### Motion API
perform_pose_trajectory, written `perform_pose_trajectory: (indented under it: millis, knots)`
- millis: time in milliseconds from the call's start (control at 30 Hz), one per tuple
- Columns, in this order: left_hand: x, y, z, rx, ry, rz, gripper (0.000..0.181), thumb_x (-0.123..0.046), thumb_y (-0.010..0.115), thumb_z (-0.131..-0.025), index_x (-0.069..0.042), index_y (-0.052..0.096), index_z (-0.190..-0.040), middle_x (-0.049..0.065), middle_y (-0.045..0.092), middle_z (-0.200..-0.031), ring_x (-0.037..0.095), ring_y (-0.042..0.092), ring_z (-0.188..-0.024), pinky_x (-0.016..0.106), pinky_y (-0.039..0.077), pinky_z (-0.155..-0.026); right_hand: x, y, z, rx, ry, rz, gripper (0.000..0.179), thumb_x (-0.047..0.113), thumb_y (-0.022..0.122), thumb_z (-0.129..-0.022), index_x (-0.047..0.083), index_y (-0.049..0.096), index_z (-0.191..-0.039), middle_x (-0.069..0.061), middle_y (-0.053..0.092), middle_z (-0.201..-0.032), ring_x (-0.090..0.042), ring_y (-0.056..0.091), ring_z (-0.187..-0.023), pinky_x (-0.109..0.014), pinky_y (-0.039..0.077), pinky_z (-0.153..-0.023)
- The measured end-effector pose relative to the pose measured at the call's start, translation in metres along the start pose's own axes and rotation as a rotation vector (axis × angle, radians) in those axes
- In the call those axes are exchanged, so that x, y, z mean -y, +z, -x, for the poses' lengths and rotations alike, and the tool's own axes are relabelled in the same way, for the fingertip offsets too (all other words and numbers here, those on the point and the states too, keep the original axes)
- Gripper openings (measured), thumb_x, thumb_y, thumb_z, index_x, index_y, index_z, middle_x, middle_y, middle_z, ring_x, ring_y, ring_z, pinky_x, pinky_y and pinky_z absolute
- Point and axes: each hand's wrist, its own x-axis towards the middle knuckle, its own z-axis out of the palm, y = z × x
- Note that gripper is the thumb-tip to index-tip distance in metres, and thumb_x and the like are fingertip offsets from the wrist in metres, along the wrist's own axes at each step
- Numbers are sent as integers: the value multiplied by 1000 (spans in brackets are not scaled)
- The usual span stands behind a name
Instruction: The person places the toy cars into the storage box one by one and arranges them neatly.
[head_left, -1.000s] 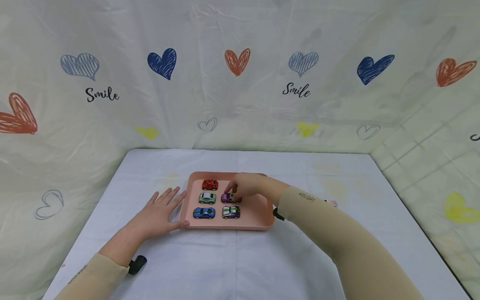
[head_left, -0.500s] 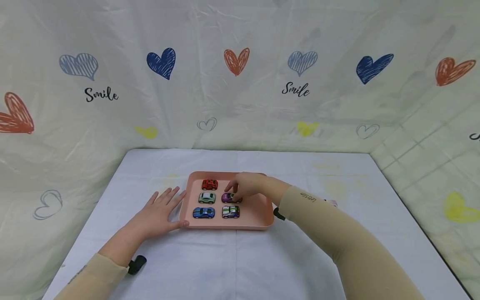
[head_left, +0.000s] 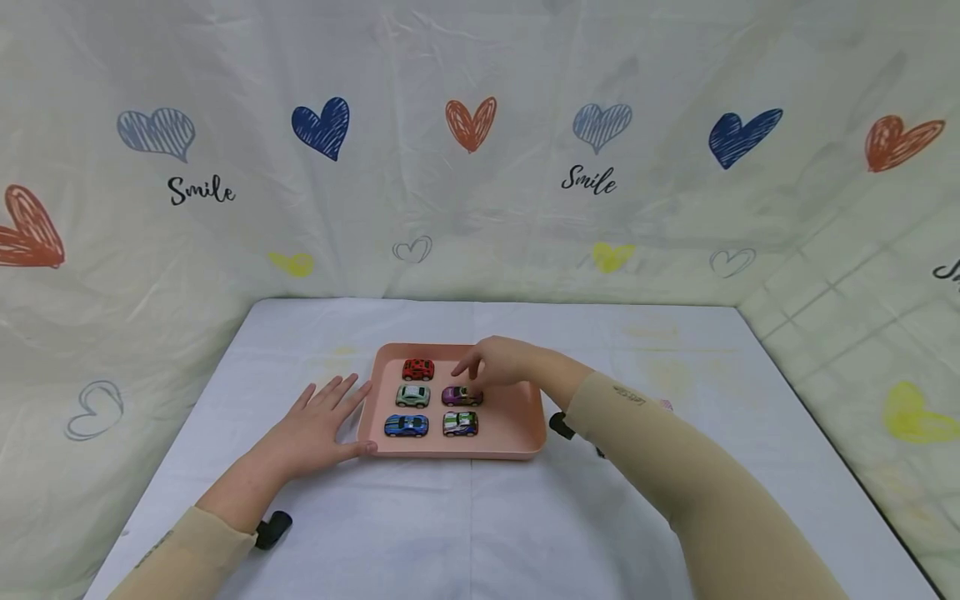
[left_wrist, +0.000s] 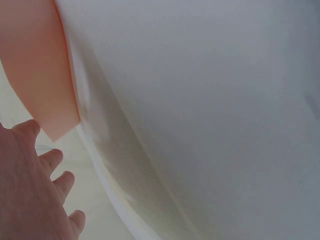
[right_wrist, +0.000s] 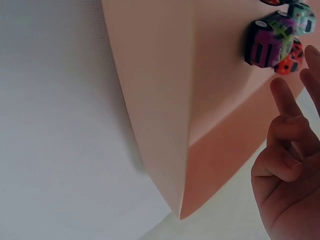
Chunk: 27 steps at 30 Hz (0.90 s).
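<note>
A pink tray [head_left: 513,425] holds several small toy cars. Its left column has a red car [head_left: 418,369], a pale green car [head_left: 412,396] and a blue car [head_left: 406,426]. Beside them sit a purple car [head_left: 461,397] and a white-and-green striped car [head_left: 460,424]. My left hand [head_left: 318,429] lies with spread fingers at the tray's left edge, thumb at the near corner. Over the tray's far side hovers my right hand [head_left: 501,361], just above the purple car, with nothing held. In the right wrist view its fingers [right_wrist: 286,97] show apart from the purple car [right_wrist: 270,41].
A white cloth covers the table [head_left: 405,533]. Small partly hidden items lie to the right of the tray behind the right sleeve [head_left: 660,450]. A sheet printed with hearts hangs behind the table.
My right hand has let go of the purple car and lifted slightly up and away from it. My left hand has stayed at the tray's edge.
</note>
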Motion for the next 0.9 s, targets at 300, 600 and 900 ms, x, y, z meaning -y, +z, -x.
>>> perform_pose_trajectory:
  millis: [300, 600, 900]
  knots:
    - [0, 0, -1, -5, 2, -8, 102, -78, 56, -81, -18, 27, -158, 13, 23, -163, 38, 18, -149, 62, 10, -118, -7, -12, 18, -68, -43, -73, 36, 26, 72, -92, 19, 69, -128, 8, 67, -99, -19, 56, -100, -34, 49, -85]
    - [-3, -3, 2, -13, 0, -4, 100, -74, 59, -82, -17, 29, -158, 14, 24, -162, 39, 19, -148, 62, 10, -118, -20, -19, 44, -140, -37, -108, 35, 34, 75, -89, 25, 72, -123, 7, 67, -102, -18, 56, -89, -33, 49, -75]
    - [-2, -2, 1, -8, 1, 6, 101, -77, 57, -82, -17, 28, -158, 12, 23, -163, 39, 18, -149, 62, 10, -119, -40, -19, 74, -159, -7, -117, 35, 34, 75, -89, 25, 72, -123, 2, 68, -108, -19, 55, -85, -33, 51, -70]
